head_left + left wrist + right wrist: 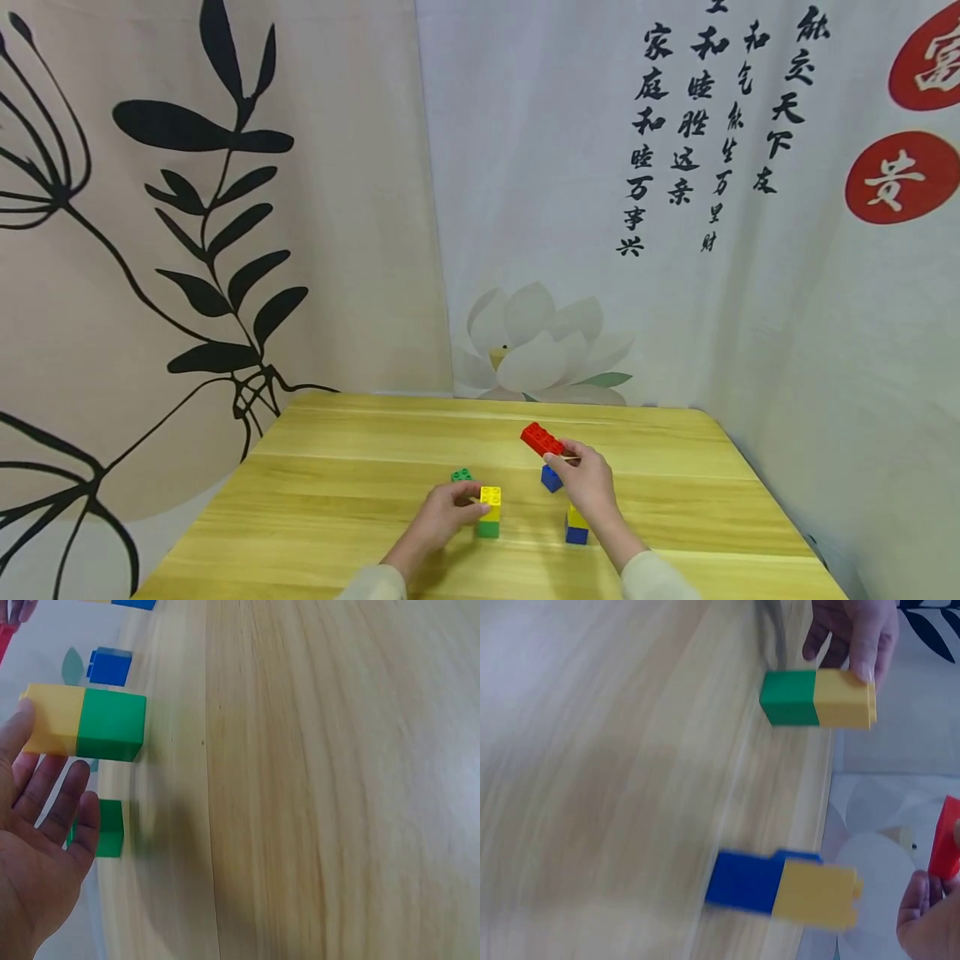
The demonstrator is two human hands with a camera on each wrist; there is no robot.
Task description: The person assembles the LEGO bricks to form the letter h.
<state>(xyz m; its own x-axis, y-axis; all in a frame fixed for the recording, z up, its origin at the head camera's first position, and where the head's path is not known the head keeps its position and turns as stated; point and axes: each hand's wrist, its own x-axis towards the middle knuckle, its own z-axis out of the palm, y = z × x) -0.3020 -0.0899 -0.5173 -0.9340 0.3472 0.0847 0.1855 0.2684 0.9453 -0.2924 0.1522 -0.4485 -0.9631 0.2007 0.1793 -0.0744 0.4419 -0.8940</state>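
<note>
My left hand (444,513) pinches a yellow toy brick (491,493) between thumb and fingers. That brick sits on top of a green brick (112,725), forming an upright two-brick stack on the table. In my right hand (588,482) is a long red brick (540,438) with studs, gripped at one end and raised above the table. Below the right hand stands a second stack, a yellow brick (816,894) on a blue brick (577,534), partly hidden by the wrist in the head view.
A single blue brick (551,478) lies behind the right stack. Another green brick (461,474) is behind the left hand, partly covered by it. The wooden table (337,467) reaches back to a printed cloth (360,250).
</note>
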